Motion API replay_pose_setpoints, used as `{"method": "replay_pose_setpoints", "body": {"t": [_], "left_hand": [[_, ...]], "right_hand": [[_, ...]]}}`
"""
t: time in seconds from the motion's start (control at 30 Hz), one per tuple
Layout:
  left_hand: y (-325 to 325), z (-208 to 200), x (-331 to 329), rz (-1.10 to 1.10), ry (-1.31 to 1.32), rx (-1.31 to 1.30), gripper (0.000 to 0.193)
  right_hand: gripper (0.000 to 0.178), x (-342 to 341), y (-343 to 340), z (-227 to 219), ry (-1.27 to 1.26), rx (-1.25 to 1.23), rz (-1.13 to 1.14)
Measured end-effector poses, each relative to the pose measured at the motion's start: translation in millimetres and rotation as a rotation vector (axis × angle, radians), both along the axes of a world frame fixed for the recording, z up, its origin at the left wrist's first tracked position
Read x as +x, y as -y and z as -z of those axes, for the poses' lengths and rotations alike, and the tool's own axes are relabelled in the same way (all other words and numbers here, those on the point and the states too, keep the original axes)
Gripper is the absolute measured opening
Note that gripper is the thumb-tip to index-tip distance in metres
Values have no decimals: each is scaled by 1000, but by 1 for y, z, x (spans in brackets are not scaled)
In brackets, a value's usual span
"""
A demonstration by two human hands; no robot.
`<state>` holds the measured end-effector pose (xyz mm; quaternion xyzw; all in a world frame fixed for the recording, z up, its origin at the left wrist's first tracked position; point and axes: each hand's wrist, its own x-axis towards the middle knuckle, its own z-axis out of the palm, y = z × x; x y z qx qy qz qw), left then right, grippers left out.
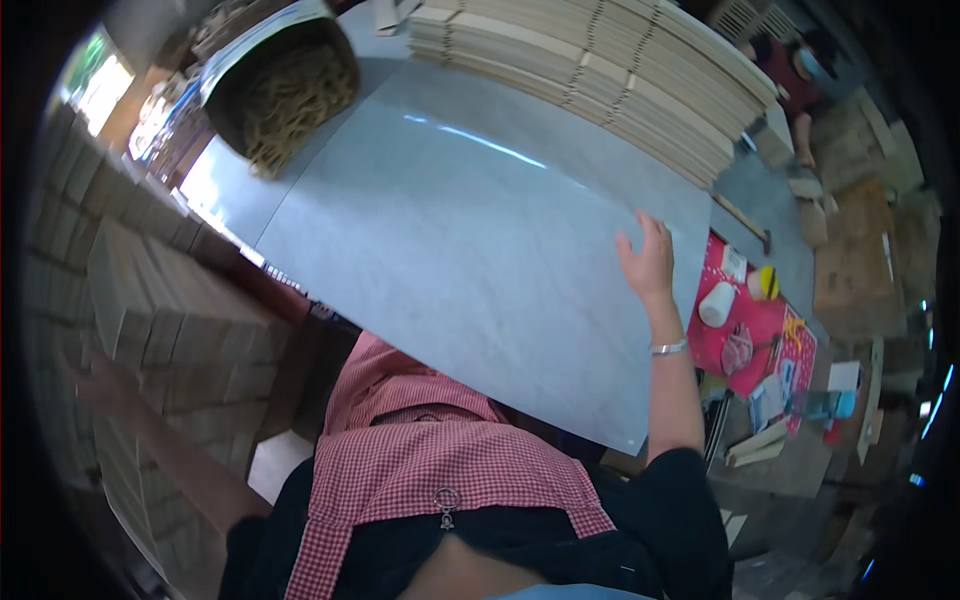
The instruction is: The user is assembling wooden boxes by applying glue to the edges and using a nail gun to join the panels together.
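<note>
My right hand [650,258] is over the right part of the pale marbled tabletop [440,230], open, thumb apart from the fingers and nothing in it. A silvery bracelet [669,348] circles that wrist. Far out at the left, my left hand [104,384] is stretched toward tall stacks of light brown, box-like pieces [185,300]. Its fingers look spread but are dim and blurred, and I cannot tell whether they touch the stack. Long layered stacks of thin pale boards [590,70] line the far side of the table.
A bin [225,95] of tan, loop-like pieces [295,100] stands at the far left. On the right are a hammer [745,222], a red cloth [712,335], a white bottle [717,304], a yellow-topped container [763,284] and cardboard boxes [860,250]. Another person [790,80] is at the far right.
</note>
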<state>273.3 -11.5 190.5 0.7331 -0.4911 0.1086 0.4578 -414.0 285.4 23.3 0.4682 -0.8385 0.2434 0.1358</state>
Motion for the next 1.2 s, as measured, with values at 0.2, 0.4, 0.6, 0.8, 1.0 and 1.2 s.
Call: {"method": "replay_pose_setpoints", "body": {"t": [0.2,0.4,0.6,0.8,1.0,1.2], "left_hand": [[1,13,-114,354,463,-388,40],[28,65,-222,761,555,-286,42],[35,101,-263,925,445,-116,46],[35,112,-279,1023,386,-72,50],[27,125,-322,1177,299,-62,53],[17,131,-357,1273,302,-61,55]], "right_hand": [[50,-187,7,-9,241,-113,536],[63,-296,0,-35,347,-144,814],[68,-349,4,-27,591,-152,825],[67,-320,30,-56,619,-132,878],[54,-314,22,-70,649,-220,895],[56,-316,27,-63,662,-180,887]]}}
